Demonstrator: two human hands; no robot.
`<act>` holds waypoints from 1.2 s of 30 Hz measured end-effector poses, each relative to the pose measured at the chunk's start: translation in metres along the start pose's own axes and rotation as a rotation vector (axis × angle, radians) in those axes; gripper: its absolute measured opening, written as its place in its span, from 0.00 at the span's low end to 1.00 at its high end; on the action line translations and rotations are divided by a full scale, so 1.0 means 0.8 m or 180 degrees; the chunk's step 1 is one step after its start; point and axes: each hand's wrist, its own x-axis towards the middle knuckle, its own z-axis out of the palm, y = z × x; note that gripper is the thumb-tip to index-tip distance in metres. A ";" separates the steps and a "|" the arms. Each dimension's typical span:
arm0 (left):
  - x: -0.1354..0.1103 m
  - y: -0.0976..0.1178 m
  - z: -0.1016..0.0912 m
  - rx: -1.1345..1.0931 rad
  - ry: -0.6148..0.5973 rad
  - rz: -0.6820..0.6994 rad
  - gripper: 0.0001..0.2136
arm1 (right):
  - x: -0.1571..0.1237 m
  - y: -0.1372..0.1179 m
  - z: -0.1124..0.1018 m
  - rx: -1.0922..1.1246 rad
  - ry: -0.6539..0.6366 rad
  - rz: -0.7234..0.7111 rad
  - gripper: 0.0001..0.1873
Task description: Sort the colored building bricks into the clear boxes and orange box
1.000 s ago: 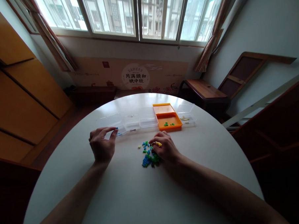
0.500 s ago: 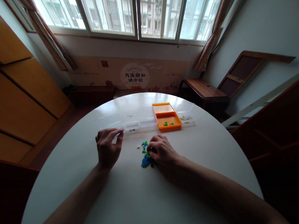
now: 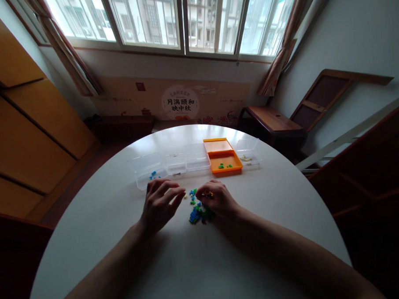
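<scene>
A pile of small blue and green toy bricks (image 3: 195, 215) lies on the white table between my hands, with a few loose pieces above it. My left hand (image 3: 162, 203) hovers to the left of the pile, fingers loosely bent and apart, nothing visible in them. Curled at the pile's right side is my right hand (image 3: 221, 199); small yellowish pieces (image 3: 208, 194) show at its closed fingers. A clear plastic box (image 3: 140, 180) beyond my left hand holds several blue bricks. Green bricks lie in an open orange box (image 3: 227, 170) farther back.
Two clear open boxes (image 3: 196, 167) stand between the blue bricks' box and the orange one. Another clear box (image 3: 254, 161) with cream pieces stands at the right. The round white table (image 3: 142, 275) has a curved edge; a wooden chair (image 3: 274, 118) stands beyond it.
My left hand has moved right and slightly down, from the left clear box toward the pile, and its fingers have parted. My right hand has turned slightly, and yellowish pieces now show in it.
</scene>
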 end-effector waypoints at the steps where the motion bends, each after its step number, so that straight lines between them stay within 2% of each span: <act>1: 0.001 0.003 0.000 -0.0056 -0.0057 0.0074 0.05 | 0.001 -0.001 0.000 0.0119 0.0057 0.0033 0.04; 6: 0.003 0.009 0.001 -0.0233 -0.0297 0.0271 0.07 | 0.000 -0.002 0.005 0.0413 0.0157 0.0032 0.01; 10: 0.001 0.008 0.003 -0.0316 -0.0361 0.0316 0.09 | -0.002 0.001 0.012 0.0625 0.0059 0.0009 0.04; 14: -0.001 0.008 0.005 -0.0448 -0.0404 0.0310 0.07 | -0.004 0.003 0.014 0.0773 -0.0113 0.0020 0.06; 16: -0.001 0.008 0.006 -0.0440 -0.0369 0.0209 0.05 | -0.004 0.004 0.012 0.0630 -0.0090 -0.0013 0.06; 21: -0.002 -0.007 0.009 -0.0319 0.0081 -0.0547 0.01 | -0.008 0.011 0.003 -0.0310 -0.0174 -0.0275 0.11; 24: -0.006 -0.023 0.012 -0.0279 0.0469 -0.1043 0.02 | -0.012 0.016 0.000 -0.0533 -0.0297 -0.0314 0.11; 28: -0.016 -0.044 0.015 0.0209 0.0781 -0.1667 0.05 | -0.016 0.016 -0.001 -0.0676 -0.0371 -0.0240 0.08; 31: -0.023 -0.057 0.017 0.0549 0.0950 -0.1913 0.07 | -0.017 0.014 -0.002 -0.0800 -0.0397 -0.0240 0.06; 36: -0.024 -0.063 0.018 0.0632 0.1072 -0.2303 0.09 | -0.017 0.015 -0.002 -0.0899 -0.0428 -0.0342 0.04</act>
